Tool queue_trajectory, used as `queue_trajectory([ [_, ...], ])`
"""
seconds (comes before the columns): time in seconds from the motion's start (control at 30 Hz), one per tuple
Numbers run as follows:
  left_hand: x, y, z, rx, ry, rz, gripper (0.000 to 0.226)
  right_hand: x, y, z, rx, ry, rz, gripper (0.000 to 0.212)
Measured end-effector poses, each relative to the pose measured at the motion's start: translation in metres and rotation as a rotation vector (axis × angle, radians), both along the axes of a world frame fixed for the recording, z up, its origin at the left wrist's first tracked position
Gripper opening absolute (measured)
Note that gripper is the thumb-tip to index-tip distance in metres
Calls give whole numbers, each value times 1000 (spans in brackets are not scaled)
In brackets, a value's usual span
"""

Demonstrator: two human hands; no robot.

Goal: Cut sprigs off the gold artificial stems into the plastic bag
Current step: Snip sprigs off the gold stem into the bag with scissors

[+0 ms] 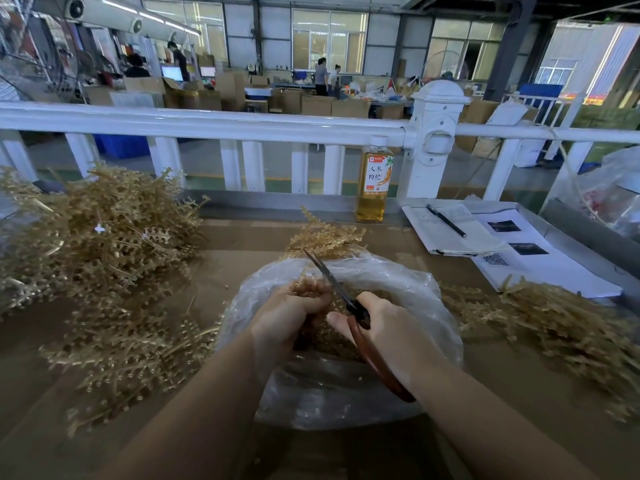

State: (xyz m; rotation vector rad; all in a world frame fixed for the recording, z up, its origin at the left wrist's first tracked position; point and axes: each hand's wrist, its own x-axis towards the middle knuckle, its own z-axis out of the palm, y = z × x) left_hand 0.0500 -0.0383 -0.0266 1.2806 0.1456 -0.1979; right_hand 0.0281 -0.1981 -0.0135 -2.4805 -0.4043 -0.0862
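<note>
- Head view: the open plastic bag (398,282) sits mid-tabletop (242,244), gold stem piles (104,237) crowding both sides, a white railing (207,124) behind.
- My left hand (287,320) grips a bristly gold sprig (308,284) over the bag; my right hand (388,330) holds brown-handled scissors (349,303), blades nearly closed.
- My hands hide the cuttings inside.
</note>
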Motion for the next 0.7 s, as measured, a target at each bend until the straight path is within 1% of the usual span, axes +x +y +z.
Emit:
queue_trajectory([
  [0.13,-1,0,2,-41,17,-4,16,-2,3,3,50,24,9,36],
  [0.2,-1,1,3,-36,22,-13,13,-2,4,4,38,4,4,35],
  [0.3,-3,2,5,-19,30,-20,16,-2,6,3,9,-32,-4,35],
  [0.37,-3,2,6,-11,42,-20,14,-1,6,4,-7,-48,-7,37],
  [0.43,-4,1,7,-7,57,-5,11,-2,5,4,-17,-53,-9,38],
  [0.47,-3,2,7,-9,64,17,13,-2,4,6,-23,-56,-13,37],
  [0.6,-4,2,7,-142,48,57,32,-9,-1,11,-96,-120,-79,35],
  [0.63,-4,1,8,-177,33,62,31,-11,-2,12,-112,-153,-91,35],
  [0.7,-5,1,11,-214,23,99,20,-14,-1,11,-113,-186,-80,33],
])
